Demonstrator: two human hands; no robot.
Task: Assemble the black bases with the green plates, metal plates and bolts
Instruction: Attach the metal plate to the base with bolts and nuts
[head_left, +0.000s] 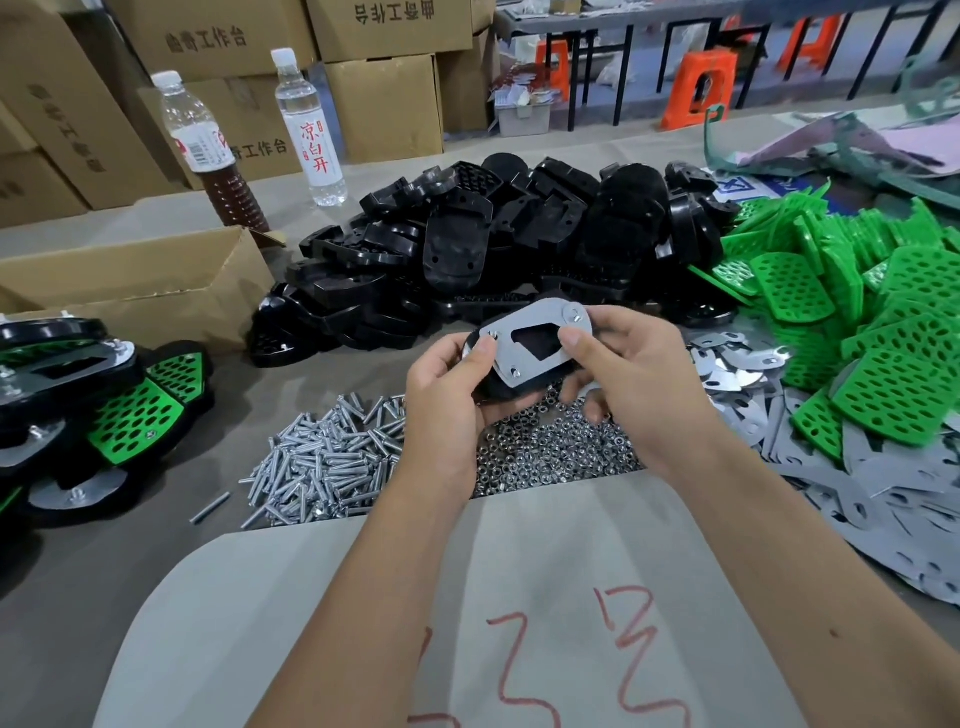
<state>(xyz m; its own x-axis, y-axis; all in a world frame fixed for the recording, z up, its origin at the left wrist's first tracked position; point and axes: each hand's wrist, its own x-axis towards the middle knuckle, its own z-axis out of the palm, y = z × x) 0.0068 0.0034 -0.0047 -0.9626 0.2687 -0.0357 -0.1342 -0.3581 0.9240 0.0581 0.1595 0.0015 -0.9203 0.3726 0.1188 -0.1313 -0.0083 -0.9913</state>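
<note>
1. While held above the nut pile (550, 447), gripped from both sides: black base (491, 387) with metal plate (535, 343) laid on top, bolt ends showing at three corners of the plate.
2. Left hand (447, 395) curled under and round the left edge of the base, thumb pressed on the plate near one bolt end.
3. Right hand (634, 374) wrapped round the right edge, thumb lying on the plate beside the cut-out; lower fingers curled underneath, close over the nuts.
4. Risk, as a judgement: without a nut on each bolt end, likely to slide apart if tilted, a bolt dropping back out through the base into the heap below.
5. Further risk: a nut started crooked on a thread, binding before seating; a loose plate shifting off its holes while one hand lets go to fetch a nut.
6. Also possible: a dropped nut or bolt lost among the bolt pile (322, 457) just beside, costing only time.
7. Hidden: underside of the base, so no telling whether a green plate sits there; bolt heads likewise out of sight.
8. Hard to make out: whether any nut is already on the bolt ends, or pinched in the right fingers.
9. Nearby stock: black bases heap (519, 234) behind, green plates (857, 322) at right, finished units (104, 405) at the left edge of the desk (78, 597), partly cut off.
</note>
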